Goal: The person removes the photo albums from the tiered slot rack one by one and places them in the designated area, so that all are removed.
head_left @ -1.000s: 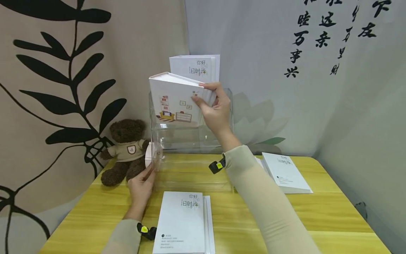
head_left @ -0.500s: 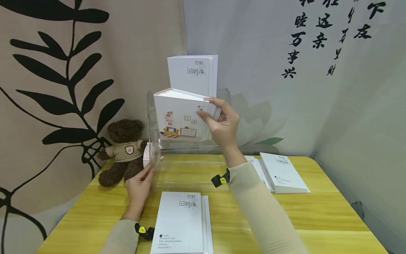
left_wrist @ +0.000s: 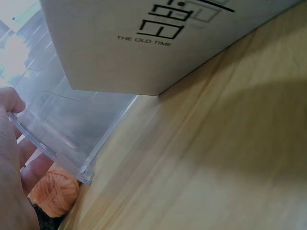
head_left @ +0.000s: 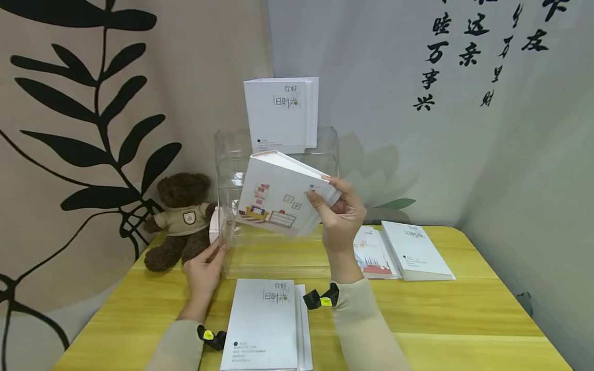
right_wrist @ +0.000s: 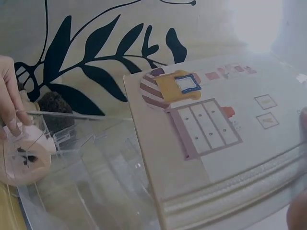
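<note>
My right hand [head_left: 342, 219] pinches a white book [head_left: 274, 193] by its right side, thumb on the cover and fingers behind. Drawings of a yellow sofa and a dresser fill that cover, also large in the right wrist view. The book is tilted, in front of a clear plastic tiered rack [head_left: 278, 271]. Low at the rack's left side, my left hand [head_left: 203, 275] grips the edge of its panel [left_wrist: 72, 127] between thumb and fingers. Another white book [head_left: 277, 116] stands upright on the rack's top tier.
White books [head_left: 260, 327] lie at the table's front, and more books [head_left: 419, 252] lie to the right. A brown teddy bear [head_left: 186, 219] sits left of the rack. An orange yarn ball [left_wrist: 55, 191] shows behind the rack panel. A patterned curtain [head_left: 209, 62] backs the table.
My right hand has brought the illustrated book down and to the right, away from the rack's upper part, and tilted it. My left hand keeps its hold on the rack.
</note>
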Available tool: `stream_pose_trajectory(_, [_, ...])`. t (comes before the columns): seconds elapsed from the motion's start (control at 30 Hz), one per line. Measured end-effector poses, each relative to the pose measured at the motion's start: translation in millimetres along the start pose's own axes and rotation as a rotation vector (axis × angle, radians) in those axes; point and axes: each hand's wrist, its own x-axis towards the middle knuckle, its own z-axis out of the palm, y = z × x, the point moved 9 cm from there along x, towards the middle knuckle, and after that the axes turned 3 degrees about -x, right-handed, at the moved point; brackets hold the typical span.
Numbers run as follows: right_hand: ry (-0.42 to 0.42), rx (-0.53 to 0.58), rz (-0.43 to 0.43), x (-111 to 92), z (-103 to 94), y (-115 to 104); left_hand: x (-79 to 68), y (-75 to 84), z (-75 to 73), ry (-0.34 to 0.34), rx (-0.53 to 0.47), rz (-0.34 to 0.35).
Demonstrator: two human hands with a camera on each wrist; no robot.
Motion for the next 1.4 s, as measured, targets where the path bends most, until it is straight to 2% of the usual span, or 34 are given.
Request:
stream_pose_trajectory(0.23, [-0.026, 0.016, -0.017, 0.3, 0.9, -11.8, 0.1, 0.5, 0.7, 0.003, -0.006, -0.009])
stream_pose_trajectory(0.43, [-0.016, 0.019, 0.018, 1.0, -5.5, -13.1, -0.3, 0.0, 1.6, -0.005, -0.017, -0.043])
stream_pose_trajectory(0.77, [-0.015, 0.044, 0.032, 4.1, -6.1, -17.1, 1.0, 3.1, -0.3, 0.001, 0.026, -0.016])
stream_pose_trajectory(1.03, [-0.007, 0.075, 0.024, 7.6, -5.0, -19.5, 2.1, 2.8, 2.3, -0.025, 0.012, -0.072])
stream_pose_trajectory(1.23, [-0.002, 0.113, 0.045, 7.0, -7.1, -19.3, -0.2, 2.4, 2.4, -0.024, 0.013, -0.067])
stream_pose_trajectory(1.4, [-0.019, 0.09, 0.063, 5.7, -11.7, -18.6, 0.5, 2.5, 2.1, -0.019, -0.01, -0.046])
